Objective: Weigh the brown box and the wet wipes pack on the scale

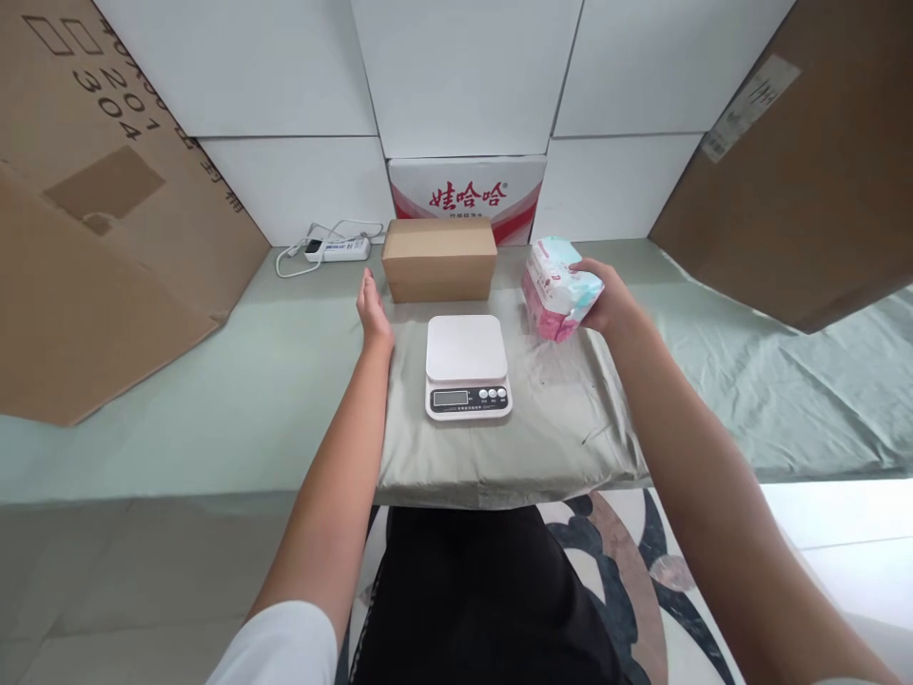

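My right hand (609,300) grips a soft pack of wipes (555,286), pink and pale blue, held just above the grey cloth (556,419) to the right of the scale. A white kitchen scale (467,365) with a dark display and small buttons sits on the cloth in the middle. Behind it stands a small closed brown cardboard box (438,259). My left hand (372,312) is flat and empty, fingers together and straight, beside the left end of that box without touching it.
A white power strip (338,249) with its cable lies at the back left. Large cardboard sheets lean at the left (106,209) and right (799,181). White cartons and a red-printed box (467,195) form the back wall. The table edge (178,490) runs in front.
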`<state>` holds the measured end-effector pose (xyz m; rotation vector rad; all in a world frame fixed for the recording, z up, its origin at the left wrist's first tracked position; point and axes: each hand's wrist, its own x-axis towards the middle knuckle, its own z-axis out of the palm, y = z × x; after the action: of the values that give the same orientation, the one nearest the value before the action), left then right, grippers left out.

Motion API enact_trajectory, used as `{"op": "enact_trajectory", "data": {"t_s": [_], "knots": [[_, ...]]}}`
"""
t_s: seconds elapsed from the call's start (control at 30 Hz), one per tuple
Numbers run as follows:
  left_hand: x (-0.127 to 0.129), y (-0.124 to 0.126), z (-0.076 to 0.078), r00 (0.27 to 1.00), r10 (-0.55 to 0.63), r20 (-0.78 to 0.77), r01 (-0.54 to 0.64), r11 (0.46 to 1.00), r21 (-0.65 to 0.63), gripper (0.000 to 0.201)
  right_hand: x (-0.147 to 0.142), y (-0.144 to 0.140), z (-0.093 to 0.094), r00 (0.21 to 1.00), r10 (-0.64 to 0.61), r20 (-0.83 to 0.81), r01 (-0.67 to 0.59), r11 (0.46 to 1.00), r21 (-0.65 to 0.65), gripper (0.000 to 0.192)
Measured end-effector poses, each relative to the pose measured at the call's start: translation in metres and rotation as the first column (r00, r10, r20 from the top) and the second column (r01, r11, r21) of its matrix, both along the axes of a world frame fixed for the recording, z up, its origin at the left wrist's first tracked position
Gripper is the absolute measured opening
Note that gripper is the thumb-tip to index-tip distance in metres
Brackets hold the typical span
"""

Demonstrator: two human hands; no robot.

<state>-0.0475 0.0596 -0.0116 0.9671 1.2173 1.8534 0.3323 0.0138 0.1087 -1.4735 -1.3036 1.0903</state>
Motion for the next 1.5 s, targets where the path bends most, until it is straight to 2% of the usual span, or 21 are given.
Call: {"op": "enact_trajectory", "data": {"t_s": [0.07,0.13,0.23,0.37,0.43,0.5,0.57,0.63,0.73,0.8,0.97,1.1,1.2,1.37,1.5], "knots": [[0.0,-0.001,0.0,1.0,-0.001,0.0,0.001,1.0,0.002,0.102,-0.01,-0.009,0.005,0.989,0.101,-0.104,-0.098,0.995,0.032,0.034],[0.001,-0.002,0.001,1.0,0.002,0.005,-0.002,1.0,0.012,0.102,-0.022,-0.013,0.013,0.974,0.2,-0.106,-0.192,0.978,0.077,0.043],[0.004,-0.007,0.004,1.0,0.014,0.015,-0.014,1.0,0.004,0.097,-0.043,-0.012,0.026,0.947,0.321,0.017,-0.32,0.936,0.144,0.063],[0.008,-0.012,0.011,0.999,0.02,0.044,-0.019,0.999,-0.033,0.073,-0.067,-0.012,0.034,0.854,0.444,0.273,-0.502,0.841,0.201,0.082],[0.009,-0.013,0.013,0.998,0.015,0.054,-0.013,0.999,-0.048,0.066,-0.079,-0.015,0.033,0.762,0.478,0.437,-0.603,0.769,0.211,0.086],[0.009,-0.014,0.014,0.998,0.008,0.056,-0.005,0.999,-0.05,0.065,-0.09,-0.021,0.03,0.639,0.506,0.579,-0.716,0.666,0.208,0.09],[0.009,-0.013,0.014,0.999,-0.005,0.05,0.007,0.999,-0.035,0.067,-0.101,-0.03,0.028,0.494,0.524,0.694,-0.817,0.554,0.163,0.091],[0.008,-0.013,0.012,0.999,-0.021,0.044,0.021,1.0,-0.016,0.068,-0.109,-0.04,0.027,0.36,0.506,0.784,-0.869,0.488,0.084,0.09],[0.007,-0.013,0.01,0.998,-0.035,0.042,0.035,0.999,-0.003,0.067,-0.116,-0.051,0.028,0.252,0.454,0.855,-0.882,0.471,0.01,0.082],[0.006,-0.013,0.009,0.999,-0.037,0.038,0.037,0.999,0.007,0.067,-0.117,-0.052,0.028,0.22,0.437,0.872,-0.891,0.455,-0.003,0.078],[0.007,-0.016,0.011,0.999,-0.046,0.016,0.046,0.999,0.017,0.07,-0.116,-0.046,0.027,0.143,0.37,0.918,-0.928,0.371,-0.005,0.072],[0.008,-0.02,0.014,0.999,-0.04,0.013,0.04,0.999,0.015,0.071,-0.117,-0.041,0.027,0.118,0.349,0.93,-0.939,0.343,-0.01,0.071],[0.01,-0.021,0.015,0.999,-0.035,0.016,0.035,0.999,0.007,0.07,-0.118,-0.04,0.023,0.13,0.337,0.932,-0.937,0.35,0.004,0.071],[0.012,-0.023,0.015,0.999,-0.031,0.013,0.031,0.999,0.014,0.072,-0.119,-0.045,0.016,0.173,0.3,0.938,-0.916,0.398,0.042,0.07],[0.013,-0.024,0.015,1.0,-0.025,0.018,0.025,0.999,0.023,0.078,-0.121,-0.051,0.013,0.174,0.271,0.947,-0.898,0.439,0.039,0.072]]}}
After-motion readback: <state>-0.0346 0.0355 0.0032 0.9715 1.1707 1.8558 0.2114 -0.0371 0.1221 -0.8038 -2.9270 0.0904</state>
